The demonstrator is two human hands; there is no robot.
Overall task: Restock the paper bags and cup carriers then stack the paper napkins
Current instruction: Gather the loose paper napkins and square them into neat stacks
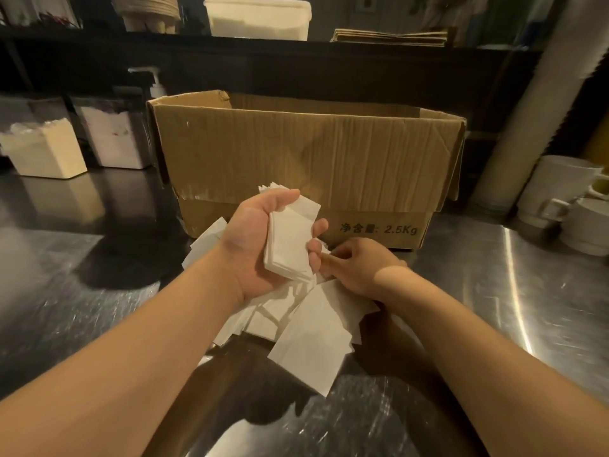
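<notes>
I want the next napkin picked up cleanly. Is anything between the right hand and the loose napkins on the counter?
Nothing visible does. The right hand already rests on the loose napkins, fingers down among them. The left hand holds its own stack just above, off to the side. The box stands behind.

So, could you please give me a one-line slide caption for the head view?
Left hand holds a napkin stack while the right hand picks through loose napkins before a cardboard box.
</notes>
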